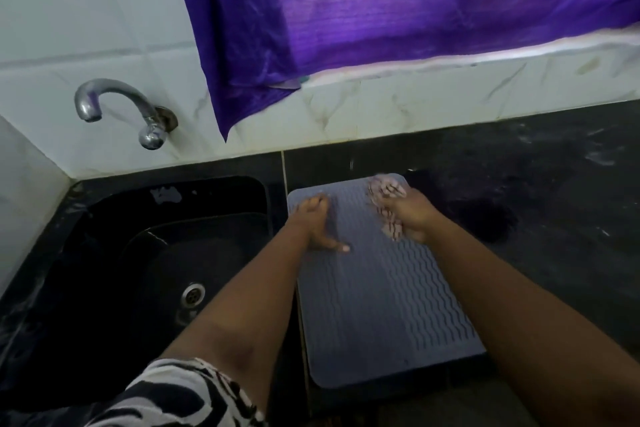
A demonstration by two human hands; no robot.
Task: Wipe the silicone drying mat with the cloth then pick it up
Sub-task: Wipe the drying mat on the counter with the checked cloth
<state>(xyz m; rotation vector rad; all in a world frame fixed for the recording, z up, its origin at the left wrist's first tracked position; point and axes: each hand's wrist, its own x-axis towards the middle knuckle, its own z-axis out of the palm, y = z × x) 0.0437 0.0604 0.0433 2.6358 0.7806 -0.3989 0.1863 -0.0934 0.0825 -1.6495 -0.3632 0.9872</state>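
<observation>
A grey-blue silicone drying mat [377,302] with wavy ridges lies flat on the black counter, right of the sink. My right hand [414,215] is closed on a bunched pink patterned cloth [386,198] and presses it against the mat's far right corner; the cloth is blurred. My left hand [317,225] rests flat on the mat's far left part, fingers spread, holding nothing.
A black sink [166,253] with a metal drain [193,294] lies left of the mat. A chrome tap [121,107] sticks out of the white tiled wall. A purple curtain [398,10] hangs above. The black counter [554,204] runs to the right, with wet smears.
</observation>
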